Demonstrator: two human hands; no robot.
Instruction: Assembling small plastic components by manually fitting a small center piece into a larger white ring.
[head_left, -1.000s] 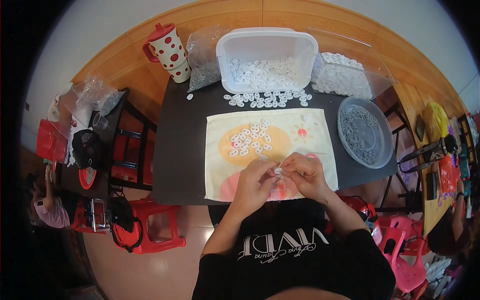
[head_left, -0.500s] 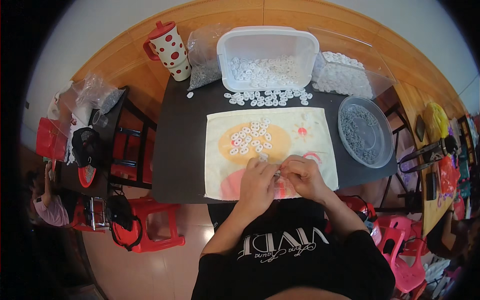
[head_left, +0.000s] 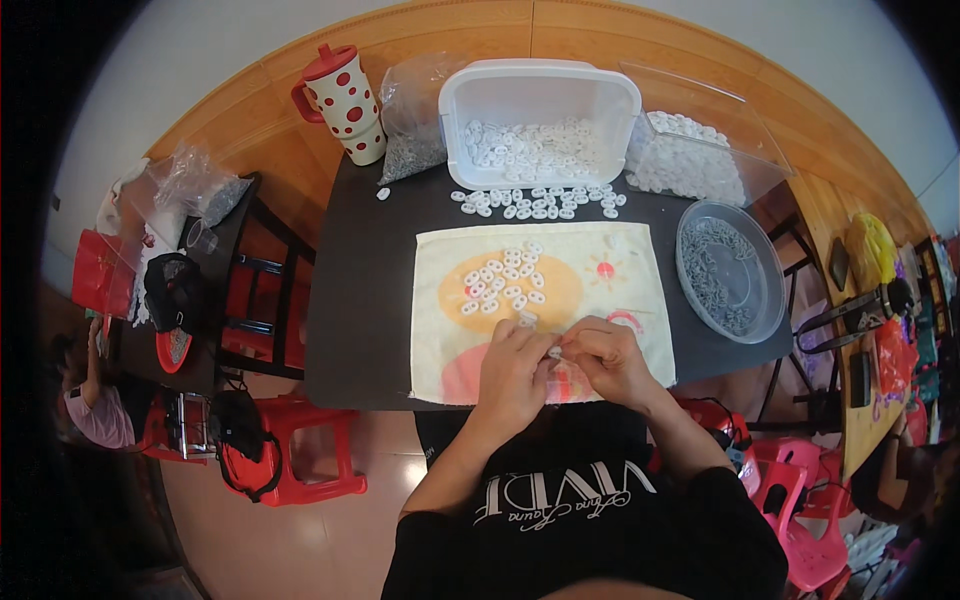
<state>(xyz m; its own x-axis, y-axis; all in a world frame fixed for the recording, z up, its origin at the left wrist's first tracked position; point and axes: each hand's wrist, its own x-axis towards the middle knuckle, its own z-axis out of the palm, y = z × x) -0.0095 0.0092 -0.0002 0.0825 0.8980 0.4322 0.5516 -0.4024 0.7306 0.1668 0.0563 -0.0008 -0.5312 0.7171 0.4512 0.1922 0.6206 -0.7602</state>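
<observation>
Both forearms enter from the lower edge and converge over the near edge of the cloth (head_left: 600, 300). Left hand (head_left: 515, 365): knuckles up, fingers curled inward, tips pinched on a small white piece (head_left: 553, 352) held between the two hands. Right hand (head_left: 612, 362): also curled, fingertips closed on the same piece from the other side; how the piece sits in the grip cannot be made out. The piece is just above the cloth's near edge, at the person's midline. Versus the frame one second ago: hands remain together at the same spot, with only slight finger shifts; no visible change in layout. Beyond the hands, a cluster of white pieces (head_left: 505, 280) lies on the cloth's orange circle. Farther, a row of pieces (head_left: 540, 203) sits on the dark table (head_left: 360, 300), before the white tub (head_left: 540, 120). Right: round clear tray (head_left: 730, 272). Far left: spotted jug (head_left: 343, 100).
</observation>
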